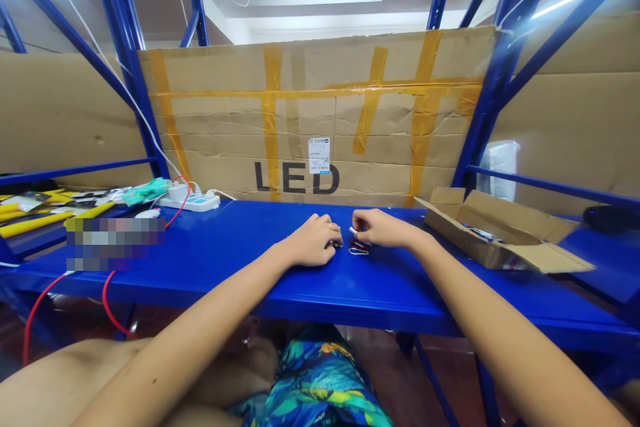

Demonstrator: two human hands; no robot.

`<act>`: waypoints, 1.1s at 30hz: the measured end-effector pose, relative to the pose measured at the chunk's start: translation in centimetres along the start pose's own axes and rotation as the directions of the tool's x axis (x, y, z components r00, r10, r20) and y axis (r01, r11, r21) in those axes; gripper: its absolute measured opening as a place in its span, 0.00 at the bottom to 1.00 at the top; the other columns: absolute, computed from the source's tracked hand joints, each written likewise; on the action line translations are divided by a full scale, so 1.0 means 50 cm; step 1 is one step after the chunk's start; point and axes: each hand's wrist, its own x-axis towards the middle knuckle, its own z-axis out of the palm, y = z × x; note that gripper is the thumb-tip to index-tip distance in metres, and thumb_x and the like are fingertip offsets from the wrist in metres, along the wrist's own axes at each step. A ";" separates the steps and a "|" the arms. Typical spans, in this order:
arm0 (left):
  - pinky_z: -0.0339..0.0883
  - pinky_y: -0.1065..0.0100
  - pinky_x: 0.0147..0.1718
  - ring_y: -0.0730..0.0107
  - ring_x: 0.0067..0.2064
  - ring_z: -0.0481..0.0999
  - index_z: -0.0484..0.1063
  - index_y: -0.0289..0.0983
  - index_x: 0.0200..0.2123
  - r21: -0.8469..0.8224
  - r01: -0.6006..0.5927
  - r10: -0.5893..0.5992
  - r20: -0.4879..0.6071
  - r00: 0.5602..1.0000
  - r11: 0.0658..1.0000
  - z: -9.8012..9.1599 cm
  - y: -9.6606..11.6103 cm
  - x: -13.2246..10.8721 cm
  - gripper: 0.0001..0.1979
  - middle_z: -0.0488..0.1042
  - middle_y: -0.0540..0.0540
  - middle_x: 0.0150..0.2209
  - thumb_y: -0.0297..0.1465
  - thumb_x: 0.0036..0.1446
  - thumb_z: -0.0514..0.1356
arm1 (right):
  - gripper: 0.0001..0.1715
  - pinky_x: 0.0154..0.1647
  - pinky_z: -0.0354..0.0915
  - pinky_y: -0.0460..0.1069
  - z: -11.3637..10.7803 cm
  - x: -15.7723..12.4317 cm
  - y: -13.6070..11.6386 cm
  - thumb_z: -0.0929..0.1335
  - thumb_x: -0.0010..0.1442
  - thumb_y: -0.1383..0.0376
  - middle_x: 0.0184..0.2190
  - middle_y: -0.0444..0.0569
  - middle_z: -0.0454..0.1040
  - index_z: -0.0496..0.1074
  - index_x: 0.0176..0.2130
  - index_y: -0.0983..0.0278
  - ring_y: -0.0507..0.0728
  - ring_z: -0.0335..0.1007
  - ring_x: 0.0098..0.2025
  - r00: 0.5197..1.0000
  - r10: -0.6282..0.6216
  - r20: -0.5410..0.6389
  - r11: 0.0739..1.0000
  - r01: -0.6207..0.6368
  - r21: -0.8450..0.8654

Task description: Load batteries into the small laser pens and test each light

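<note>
Both my hands rest on the blue metal shelf (215, 260) in the middle of the view. My left hand (314, 240) is curled, its fingers closed round something small that I cannot make out. My right hand (379, 228) is also closed, pinching a small white part at its fingertips. Under the right hand lies a small bundle of red, black and white wires (358, 249). The two hands almost touch.
An open cardboard box (500, 233) with small parts sits at the right. A taped cardboard sheet marked LED (320, 113) stands behind. At the left are a white power strip (189, 200), a red cable (107, 300) and yellow tools (35, 221). Blue rack posts flank the shelf.
</note>
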 end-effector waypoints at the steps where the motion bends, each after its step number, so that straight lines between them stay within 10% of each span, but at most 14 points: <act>1: 0.56 0.59 0.45 0.59 0.45 0.66 0.75 0.39 0.40 0.009 0.012 -0.012 -0.010 1.000 1.000 0.001 -0.002 0.000 0.13 0.76 0.46 0.40 0.26 0.55 0.53 | 0.05 0.28 0.57 0.46 0.000 0.000 0.000 0.66 0.48 0.69 0.29 0.44 0.72 0.65 0.30 0.62 0.53 0.64 0.30 1.000 0.003 -0.002 1.000 -0.003 0.003; 6: 0.58 0.58 0.51 0.59 0.51 0.68 0.74 0.36 0.46 -0.011 0.090 -0.091 -0.089 0.992 0.996 0.006 -0.039 0.019 0.17 0.74 0.42 0.48 0.27 0.59 0.50 | 0.08 0.30 0.59 0.46 0.001 0.006 0.002 0.65 0.49 0.71 0.30 0.46 0.73 0.65 0.33 0.63 0.53 0.66 0.31 0.998 0.018 -0.068 1.000 -0.017 0.026; 16: 0.65 0.70 0.40 0.64 0.42 0.75 0.77 0.36 0.42 -0.099 0.216 -0.195 0.184 0.963 0.971 0.048 -0.102 0.132 0.22 0.78 0.43 0.41 0.17 0.46 0.52 | 0.12 0.28 0.59 0.46 0.008 0.015 0.024 0.65 0.50 0.71 0.29 0.46 0.74 0.68 0.37 0.64 0.54 0.69 0.30 0.995 0.017 -0.100 0.999 -0.014 0.032; 33: 0.66 0.68 0.47 0.63 0.46 0.74 0.78 0.35 0.44 -0.091 0.166 -0.153 0.133 0.979 0.982 0.048 -0.104 0.123 0.25 0.77 0.41 0.45 0.16 0.45 0.51 | 0.13 0.29 0.59 0.45 0.006 0.016 0.016 0.66 0.50 0.72 0.32 0.49 0.77 0.70 0.39 0.64 0.54 0.69 0.31 0.993 0.058 -0.100 0.998 -0.062 -0.030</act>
